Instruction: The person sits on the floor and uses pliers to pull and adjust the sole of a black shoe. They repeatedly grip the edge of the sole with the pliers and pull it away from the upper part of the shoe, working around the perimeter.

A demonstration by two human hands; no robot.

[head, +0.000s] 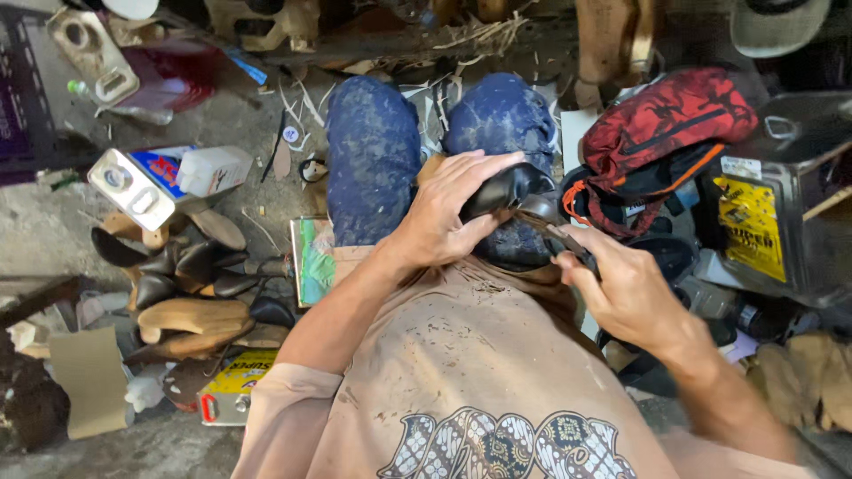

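Soft, even daylight from above, with no harsh glare. Shadows pool in the cluttered upper corners. The right hand [626, 288] and forearm are slightly motion-blurred. Wide-angle distortion bends the picture's edges; the centre stays sharp.

glossy black shoe [501, 191], metal pliers [555, 232]

Place: we take this for a small shoemaker's workshop, worked seated low over a bare concrete floor [53, 231].
Stock: at nine o'clock we see black pointed shoe uppers [169, 266] heaped with tan wooden shoe lasts [191, 319].
Supplies: at ten o'clock lie dented white metal cans [133, 186]; at three o'clock stands a grey square tin with a yellow label [772, 213].
Litter: at twelve o'clock, straw-like scraps and offcuts [470, 40].
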